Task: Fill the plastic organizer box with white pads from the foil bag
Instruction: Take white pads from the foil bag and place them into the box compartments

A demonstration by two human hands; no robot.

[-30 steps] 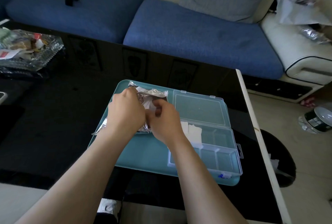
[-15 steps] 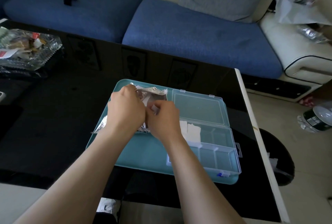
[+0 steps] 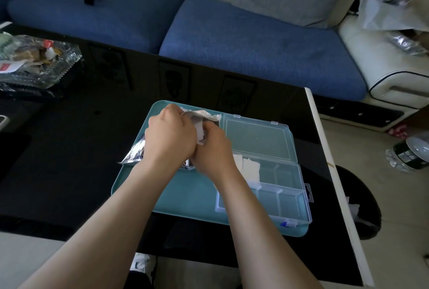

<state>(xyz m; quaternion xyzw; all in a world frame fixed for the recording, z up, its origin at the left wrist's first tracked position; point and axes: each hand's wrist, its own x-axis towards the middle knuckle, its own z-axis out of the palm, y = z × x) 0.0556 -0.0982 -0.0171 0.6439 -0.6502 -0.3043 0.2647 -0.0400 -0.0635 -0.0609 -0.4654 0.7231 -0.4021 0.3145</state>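
A crumpled silver foil bag [image 3: 135, 155] lies on the left of a teal tray [image 3: 185, 198]. My left hand [image 3: 170, 136] grips the bag's open top edge. Beside it, my right hand [image 3: 212, 149] pinches a white pad [image 3: 200, 131] that sticks out of the bag's mouth. The clear plastic organizer box [image 3: 292, 205] sits open on the tray's right side, its lid [image 3: 256, 136] folded back. Two white pads [image 3: 250, 169] lie in its upper left compartments; the other visible compartments hold nothing.
The tray rests on a glossy black table [image 3: 69, 149] whose white right edge [image 3: 329, 163] runs close to the box. A glass dish of wrappers [image 3: 39, 61] stands far left. A blue sofa [image 3: 243, 40] lies beyond the table.
My right hand has drawn a white pad partway out of the bag's mouth. My left hand still holds the bag in the same place.
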